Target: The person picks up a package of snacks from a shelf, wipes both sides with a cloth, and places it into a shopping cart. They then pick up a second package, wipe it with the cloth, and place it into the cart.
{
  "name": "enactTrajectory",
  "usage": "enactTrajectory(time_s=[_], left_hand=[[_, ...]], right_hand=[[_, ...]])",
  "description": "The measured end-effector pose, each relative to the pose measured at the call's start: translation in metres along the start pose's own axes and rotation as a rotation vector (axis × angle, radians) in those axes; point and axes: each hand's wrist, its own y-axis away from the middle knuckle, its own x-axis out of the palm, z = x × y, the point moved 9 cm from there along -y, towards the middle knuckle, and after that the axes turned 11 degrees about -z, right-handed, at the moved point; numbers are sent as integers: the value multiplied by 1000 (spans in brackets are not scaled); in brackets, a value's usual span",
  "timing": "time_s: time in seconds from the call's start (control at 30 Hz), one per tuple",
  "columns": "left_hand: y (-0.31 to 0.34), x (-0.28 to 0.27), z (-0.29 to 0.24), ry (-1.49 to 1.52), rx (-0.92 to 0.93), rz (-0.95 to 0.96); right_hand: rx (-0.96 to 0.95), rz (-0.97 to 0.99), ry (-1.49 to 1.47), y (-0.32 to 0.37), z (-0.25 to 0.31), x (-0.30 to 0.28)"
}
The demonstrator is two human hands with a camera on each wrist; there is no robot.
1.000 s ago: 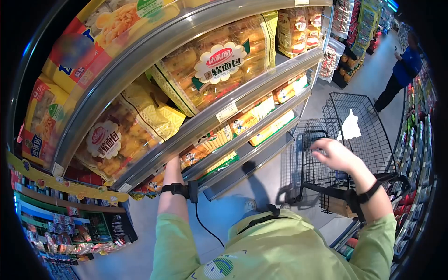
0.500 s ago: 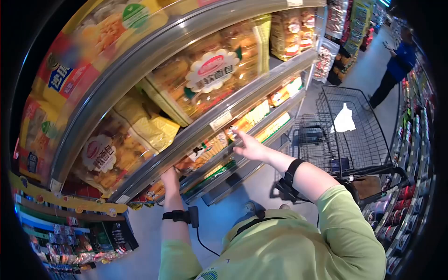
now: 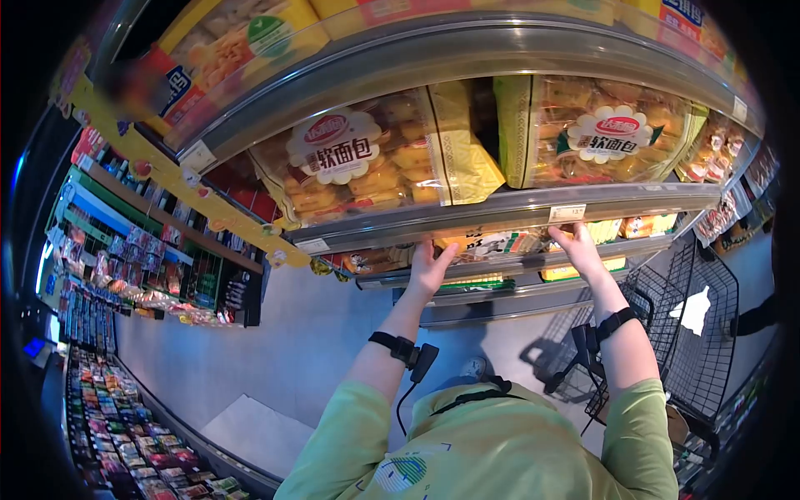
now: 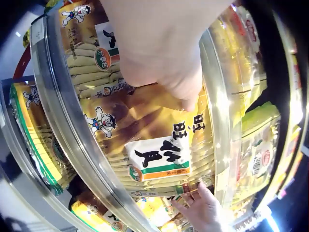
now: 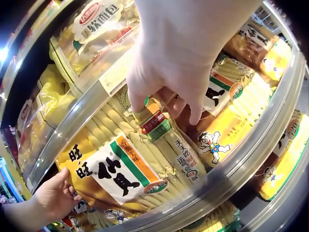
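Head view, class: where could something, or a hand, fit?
Grey floor lies bare between the green-framed snack rack and pale-green left sleeve. The dark gap between two clear yellow-trimmed bread bags might admit a hand. Crowded: the metal-edged shelf below, where left hand and right hand hold a gold plastic packet.

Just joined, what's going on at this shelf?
A person is handling a yellow snack bag with both hands. The left hand holds one end and the right hand the other, fingers around its sealed edge. The bag lies behind the shelf's front rail, one level below the bread packs. A shopping cart stands to the person's right.
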Motion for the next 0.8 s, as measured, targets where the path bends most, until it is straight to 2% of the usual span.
enactTrajectory(time_s=[0.07, 0.13, 0.17, 0.23, 0.27, 0.3, 0.33, 0.4, 0.47, 0.53, 0.57, 0.6, 0.63, 0.67, 0.73, 0.8], left_hand=[[2, -1, 2, -41, 39, 12], [7, -9, 21, -185, -12, -40], [7, -15, 44, -179, -11, -31], [2, -38, 97, -488, 22, -115], [0, -34, 92, -443, -13, -98], [-1, -34, 85, -527, -97, -111], [-1, -36, 82, -612, -183, -125], [-9, -39, 98, -520, -158, -115], [-18, -40, 107, -436, -137, -108], [-21, -38, 94, -356, -91, -119], [-20, -30, 70, -468, 8, -86], [-20, -31, 75, -467, 4, -75], [-22, -31, 77, -381, 50, -73], [-24, -27, 70, -293, 95, -69], [-22, -24, 70, -237, 64, -59], [-15, -20, 58, -187, 26, -50]], right_hand=[[-11, 20, 9, 3, 0, 2], [-40, -25, -22, 3, -2, 0], [-61, -11, -13, 1, -5, 1], [-86, -18, -17, -4, -22, 2], [-80, -25, -26, -6, -29, 2], [-91, -35, -25, -3, -30, 3], [45, 52, -101, -7, -59, 9], [78, 31, 101, -10, -88, 16], [70, -17, 138, -16, -93, 20], [153, -60, 31, -16, -83, 22], [87, -64, 85, -18, -74, 21], [21, -67, 139, -18, -68, 21], [33, -57, 15, -17, -70, 23], [37, -69, 15, -18, -75, 23], [-82, -103, -148, -17, -74, 22], [-45, -105, -188, -8, -67, 14]])
